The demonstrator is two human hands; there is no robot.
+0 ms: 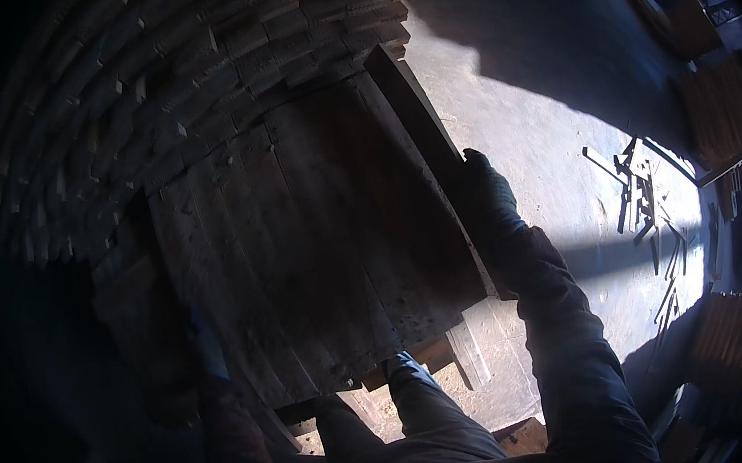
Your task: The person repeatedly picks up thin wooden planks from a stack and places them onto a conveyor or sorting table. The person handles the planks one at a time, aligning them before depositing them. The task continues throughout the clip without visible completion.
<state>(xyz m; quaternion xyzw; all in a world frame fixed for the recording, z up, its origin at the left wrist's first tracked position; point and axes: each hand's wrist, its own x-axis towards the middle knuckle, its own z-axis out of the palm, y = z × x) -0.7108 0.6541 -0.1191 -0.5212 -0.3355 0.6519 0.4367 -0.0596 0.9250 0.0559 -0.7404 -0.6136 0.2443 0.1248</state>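
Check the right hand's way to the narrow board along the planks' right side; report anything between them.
Nothing visible stands between the right hand and the board: the hand is at its outer edge, though shadow hides the exact grip.

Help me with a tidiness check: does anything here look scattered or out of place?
Yes: thin loose strips lie scattered on the sunlit floor at right, several crossing at odd angles. That looks untidy compared with the stacked wood at upper left.

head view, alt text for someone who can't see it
A person's gloved right hand touches a dark board along the right side of shadowed wooden planks; the left hand is dim at their left. Wood scraps lie on sunlit floor.
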